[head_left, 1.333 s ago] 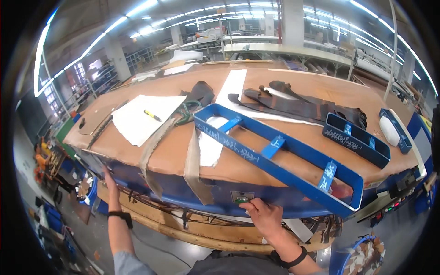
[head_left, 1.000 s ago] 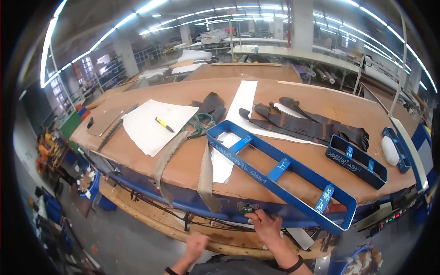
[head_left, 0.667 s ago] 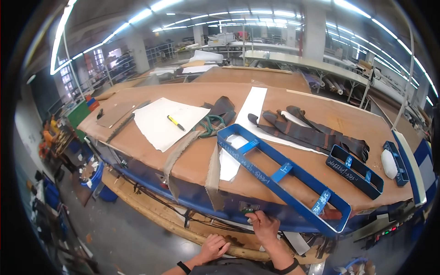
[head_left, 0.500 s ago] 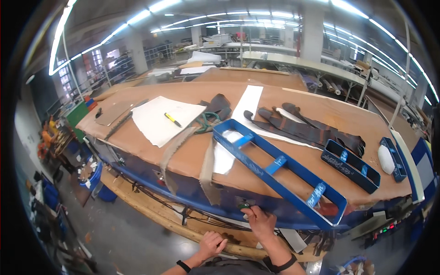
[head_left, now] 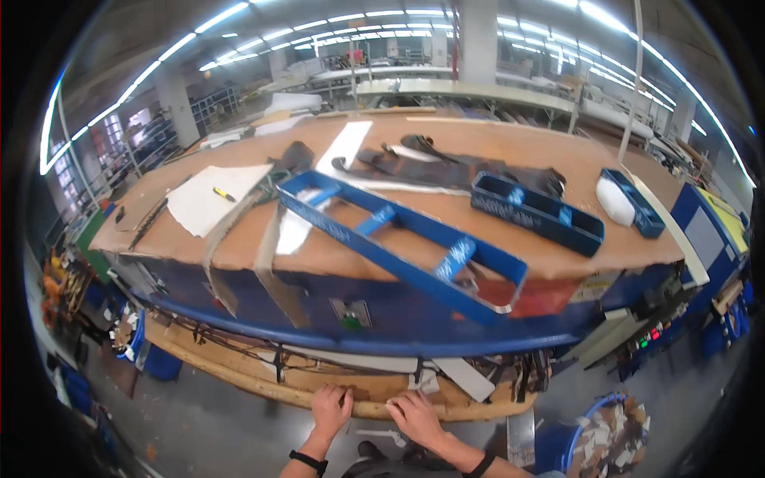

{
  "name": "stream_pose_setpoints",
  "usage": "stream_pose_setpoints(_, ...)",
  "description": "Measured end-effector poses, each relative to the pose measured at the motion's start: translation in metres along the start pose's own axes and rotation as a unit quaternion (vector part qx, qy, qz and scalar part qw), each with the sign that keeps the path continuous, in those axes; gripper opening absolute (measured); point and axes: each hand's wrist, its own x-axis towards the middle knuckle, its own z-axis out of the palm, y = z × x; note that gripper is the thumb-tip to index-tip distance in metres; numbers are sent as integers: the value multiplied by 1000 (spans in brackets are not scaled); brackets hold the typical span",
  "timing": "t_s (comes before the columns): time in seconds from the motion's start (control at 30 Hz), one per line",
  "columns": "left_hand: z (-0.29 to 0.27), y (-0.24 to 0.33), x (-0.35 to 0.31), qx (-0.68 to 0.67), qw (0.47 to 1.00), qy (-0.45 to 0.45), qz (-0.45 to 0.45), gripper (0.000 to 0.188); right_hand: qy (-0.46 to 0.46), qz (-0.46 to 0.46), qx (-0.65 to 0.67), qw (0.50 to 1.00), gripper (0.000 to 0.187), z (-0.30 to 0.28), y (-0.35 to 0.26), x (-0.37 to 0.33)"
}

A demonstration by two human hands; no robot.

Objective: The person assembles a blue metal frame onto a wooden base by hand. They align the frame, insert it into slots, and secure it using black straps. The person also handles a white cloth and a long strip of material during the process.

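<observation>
My left hand [head_left: 332, 406] lies with bent fingers over the round wooden rail [head_left: 275, 389] along the front of the low shelf. Beside it, my right hand [head_left: 416, 416] also curls its fingers over the rail, thumb toward the left hand. Between the two hands a short stretch of rail shows. Beyond and above them is the blue front of the workbench, with a green button [head_left: 351, 320] on a small metal plate. A long blue cutting die [head_left: 414, 239] with cross bars lies on the brown tabletop [head_left: 398, 275] and juts over its front edge.
Two shorter blue dies [head_left: 535, 215] [head_left: 635, 203] lie to the right, one beside a white rounded object [head_left: 615, 201]. Dark leather pieces [head_left: 454, 171], a white sheet [head_left: 213, 199] and a yellow marker [head_left: 224, 193] lie farther back. A scrap-filled blue bin [head_left: 610, 434] stands low right.
My right hand has left the green button and come down to the wooden rail. My left hand has shifted slightly along the rail. The view has swung to the right.
</observation>
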Motion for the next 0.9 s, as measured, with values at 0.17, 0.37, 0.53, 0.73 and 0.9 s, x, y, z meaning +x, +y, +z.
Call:
stream_pose_setpoints(0.17, 7, -3, -23, -7, 999, -7, -35, 15, 7, 13, -48, 999, 31, 30, 2, -29)
stream_pose_setpoints(0.37, 1, 0, -35, -1, 999, -26, -21, 15, 37, 31, -85, 995, 30, 31, -10, -43)
stream_pose_setpoints(0.53, -14, 14, -42, -27, 998, -49, -27, 17, 40, 37, -83, 995, 29, 23, -22, -57)
stream_pose_setpoints(0.73, -48, 30, -100, -35, 996, -59, -54, 18, 23, 46, -44, 998, 31, 22, -53, -115)
stream_pose_setpoints(0.9, -76, 57, -146, -29, 993, -86, -75, 22, -59, 76, 110, 989, 35, -21, -68, -177)
